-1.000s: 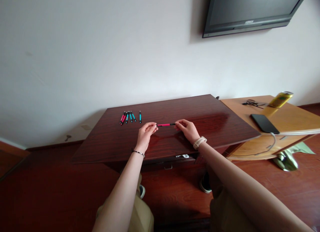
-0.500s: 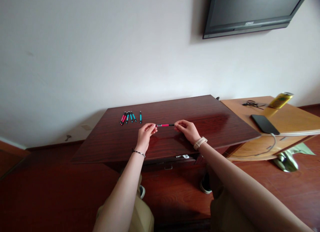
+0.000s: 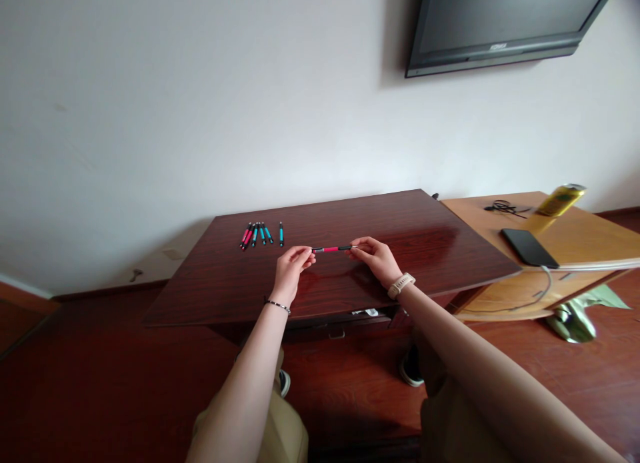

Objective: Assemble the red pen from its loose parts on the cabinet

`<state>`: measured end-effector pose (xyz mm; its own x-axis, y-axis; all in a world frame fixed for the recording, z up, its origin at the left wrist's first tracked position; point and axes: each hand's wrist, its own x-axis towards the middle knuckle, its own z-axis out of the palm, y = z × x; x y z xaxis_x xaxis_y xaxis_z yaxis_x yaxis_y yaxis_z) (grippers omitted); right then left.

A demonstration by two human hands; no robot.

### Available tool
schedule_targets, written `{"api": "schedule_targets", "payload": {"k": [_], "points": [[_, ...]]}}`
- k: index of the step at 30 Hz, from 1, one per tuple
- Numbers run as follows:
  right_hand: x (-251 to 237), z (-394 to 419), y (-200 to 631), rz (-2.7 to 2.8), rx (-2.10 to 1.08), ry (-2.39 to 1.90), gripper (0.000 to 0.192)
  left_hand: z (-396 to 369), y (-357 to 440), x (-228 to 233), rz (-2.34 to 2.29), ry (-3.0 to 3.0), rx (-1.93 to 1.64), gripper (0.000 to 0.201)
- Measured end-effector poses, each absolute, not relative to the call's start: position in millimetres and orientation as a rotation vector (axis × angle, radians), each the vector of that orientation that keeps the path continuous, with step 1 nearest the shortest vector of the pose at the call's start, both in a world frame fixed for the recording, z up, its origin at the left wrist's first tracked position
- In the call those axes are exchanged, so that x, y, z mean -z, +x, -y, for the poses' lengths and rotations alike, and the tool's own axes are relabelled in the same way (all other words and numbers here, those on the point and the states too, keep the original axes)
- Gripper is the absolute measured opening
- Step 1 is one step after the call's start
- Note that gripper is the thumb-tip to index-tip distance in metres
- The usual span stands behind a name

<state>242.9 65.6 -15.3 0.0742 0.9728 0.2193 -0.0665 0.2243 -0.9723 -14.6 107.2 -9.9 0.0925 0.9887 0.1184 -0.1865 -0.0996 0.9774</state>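
Observation:
A pink and black pen (image 3: 331, 250) lies level between my hands, a little above the dark tabletop (image 3: 350, 216). My left hand (image 3: 293, 266) pinches its left end between thumb and fingers. At the right end, my right hand (image 3: 375, 256) has thumb and fingertips closed on the pen's tip. Beyond my left hand, several pens rest on the table: pink pens (image 3: 247, 236) at the left, blue pens (image 3: 263, 234) beside them, and one blue pen (image 3: 281, 234) set apart to the right.
To the right stands a lighter wooden cabinet (image 3: 595, 240) holding a black phone (image 3: 529, 248) with a cable, a coiled black cord (image 3: 505, 208) and a tilted yellow can (image 3: 563, 200). A television (image 3: 510, 23) hangs on the wall above.
My right fingers have shifted slightly at the pen's right end, and more of its black part and tip shows. My left hand and the pens on the table look unmoved.

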Motion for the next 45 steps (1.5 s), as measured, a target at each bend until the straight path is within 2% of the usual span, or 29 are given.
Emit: {"api": "schedule_targets", "payload": {"k": [25, 45], "points": [[20.1, -68.8, 243.2, 1.217, -0.962, -1.018, 0.037, -107.2, -14.9, 11.5, -0.935, 1.197, -1.319, 0.039], [18.7, -69.2, 241.5, 1.204, -0.920, -1.060, 0.044, -106.5, -11.3, 14.8, -0.997, 1.255, -1.299, 0.042]]}}
